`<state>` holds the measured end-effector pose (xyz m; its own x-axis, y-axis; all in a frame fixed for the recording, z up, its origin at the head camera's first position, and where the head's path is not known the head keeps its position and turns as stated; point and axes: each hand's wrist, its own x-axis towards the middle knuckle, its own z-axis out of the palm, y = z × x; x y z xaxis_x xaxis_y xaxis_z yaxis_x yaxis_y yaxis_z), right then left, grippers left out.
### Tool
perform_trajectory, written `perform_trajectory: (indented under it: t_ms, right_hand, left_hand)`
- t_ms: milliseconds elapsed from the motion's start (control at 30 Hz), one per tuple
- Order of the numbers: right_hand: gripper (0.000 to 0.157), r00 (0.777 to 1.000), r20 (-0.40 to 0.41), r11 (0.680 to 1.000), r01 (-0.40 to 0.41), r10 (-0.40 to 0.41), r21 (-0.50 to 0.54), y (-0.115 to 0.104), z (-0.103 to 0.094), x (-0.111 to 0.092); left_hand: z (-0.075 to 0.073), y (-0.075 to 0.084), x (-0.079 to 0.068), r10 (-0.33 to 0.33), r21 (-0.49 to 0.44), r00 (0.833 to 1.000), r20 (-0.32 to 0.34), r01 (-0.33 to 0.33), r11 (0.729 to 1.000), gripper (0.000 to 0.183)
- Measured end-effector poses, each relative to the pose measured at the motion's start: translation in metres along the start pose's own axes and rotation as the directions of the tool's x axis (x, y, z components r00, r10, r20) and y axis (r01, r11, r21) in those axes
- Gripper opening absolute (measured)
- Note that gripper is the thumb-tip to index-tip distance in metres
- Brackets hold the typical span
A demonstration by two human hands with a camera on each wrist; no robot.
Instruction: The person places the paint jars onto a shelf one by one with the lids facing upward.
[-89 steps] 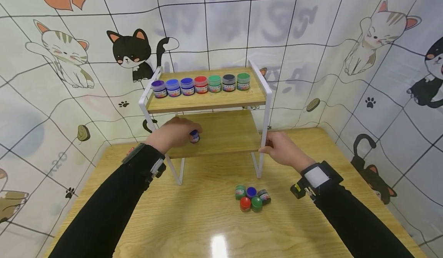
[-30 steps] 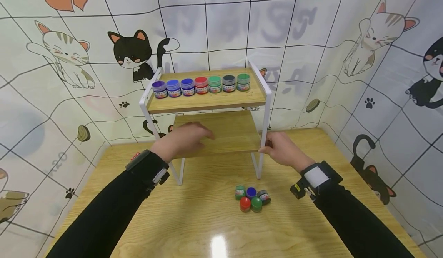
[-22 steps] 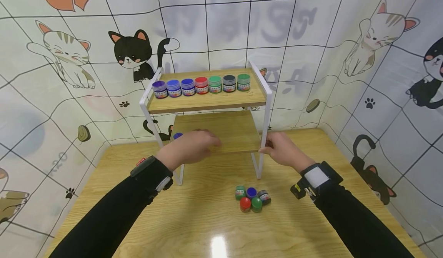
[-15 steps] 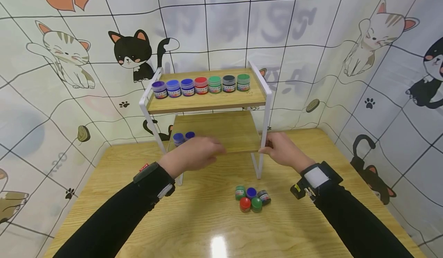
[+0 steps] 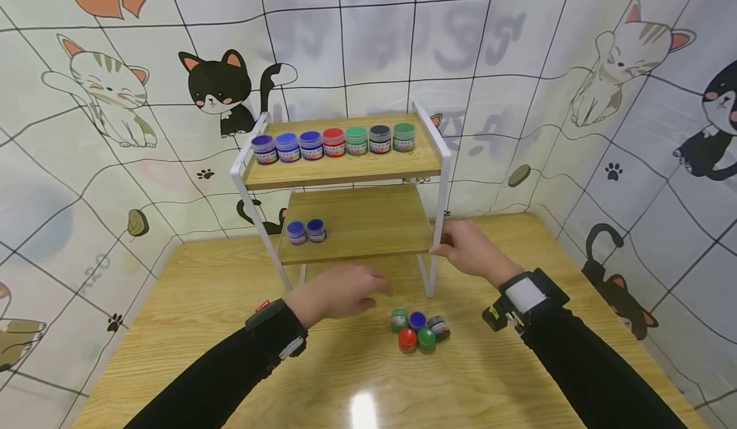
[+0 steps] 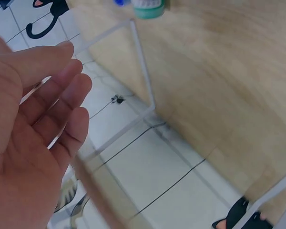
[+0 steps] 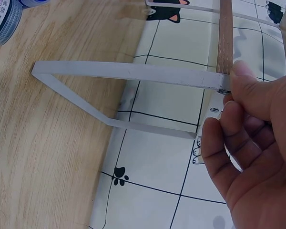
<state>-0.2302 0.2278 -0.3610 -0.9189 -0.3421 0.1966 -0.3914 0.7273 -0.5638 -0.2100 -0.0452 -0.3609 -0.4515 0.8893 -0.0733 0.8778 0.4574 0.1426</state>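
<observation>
A two-tier wooden shelf rack (image 5: 357, 263) with white metal legs stands on the table. Two blue-lidded paint jars, one at the left edge (image 5: 296, 233) and one beside it (image 5: 316, 230), sit on its lower board. My left hand (image 5: 342, 291) hovers in front of the rack, fingers loosely bent and nothing in them. Just right of it several paint jars cluster on the table, among them a red one (image 5: 407, 340), a green one (image 5: 426, 340) and a black one (image 5: 439, 328). My right hand (image 5: 472, 250) pinches the rack's right front leg (image 7: 181, 78) at lower-board height.
On the upper board (image 5: 345, 174) several paint jars line up in a row, from a purple-lidded jar (image 5: 264, 149) at the left to a green-lidded jar (image 5: 404, 137) at the right. A cat-printed curtain (image 5: 374, 45) hangs behind the wooden table (image 5: 276, 384).
My left hand has let go of a blue-lidded jar on the lower board, then come forward and right, down toward the jar cluster. My right hand has stayed on the rack leg.
</observation>
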Motion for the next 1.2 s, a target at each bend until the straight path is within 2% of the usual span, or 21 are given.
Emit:
perform_trajectory:
  t_ms: [167, 567, 767, 933, 1200]
  right_hand:
    - [0.007, 1.0, 0.0, 1.0, 0.004, -0.004, 0.012, 0.0, 0.001, 0.0]
    - [0.007, 1.0, 0.005, 1.0, 0.001, -0.001, 0.014, 0.0, 0.001, 0.0]
    - [0.008, 1.0, 0.003, 1.0, -0.001, 0.001, 0.015, -0.002, 0.0, 0.0]
    - [0.008, 1.0, 0.0, 1.0, 0.002, -0.002, 0.018, -0.003, 0.0, 0.001]
    - [0.008, 1.0, 0.005, 1.0, -0.011, 0.011, 0.016, -0.002, -0.001, -0.001]
  left_hand:
    - [0.022, -0.002, 0.005, -0.008, -0.041, 1.0, 0.021, 0.009, 0.999, 0.031]
    - [0.063, -0.007, 0.023, -0.055, -0.168, 0.998, -0.001, 0.055, 0.984, 0.049]
    - [0.074, -0.007, 0.028, -0.063, -0.254, 0.998, 0.019, 0.066, 0.965, 0.054]
    - [0.083, -0.008, 0.03, -0.092, -0.284, 0.995, 0.045, 0.101, 0.953, 0.059]
    - [0.094, -0.012, 0.034, -0.118, -0.314, 0.991, 0.07, 0.134, 0.94, 0.045]
